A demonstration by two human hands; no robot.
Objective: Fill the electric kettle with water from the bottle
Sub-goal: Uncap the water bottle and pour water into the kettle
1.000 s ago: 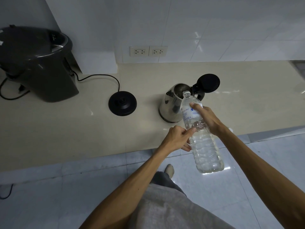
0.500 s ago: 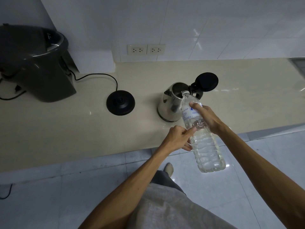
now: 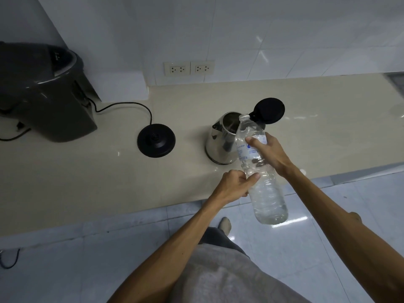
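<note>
A clear plastic water bottle (image 3: 267,193) is tilted with its uncapped neck over the mouth of the steel electric kettle (image 3: 220,143). The kettle stands on the beige counter (image 3: 87,176) with its black lid (image 3: 270,110) flipped up. My right hand (image 3: 270,154) grips the bottle around the label, near its upper part. My left hand (image 3: 235,186) holds the bottle's side lower down, fingers curled with the thumb against it. Water fills most of the bottle. Whether water is flowing I cannot tell.
The kettle's round black base (image 3: 156,139) sits to the left, its cord running to a dark appliance (image 3: 43,95) at far left. Two wall sockets (image 3: 189,68) are behind. The counter edge runs below my hands, with tiled floor (image 3: 65,259) beneath.
The bottle's neck has moved forward and up, from in front of the kettle to over its open mouth. Both hands kept their grip and moved with it.
</note>
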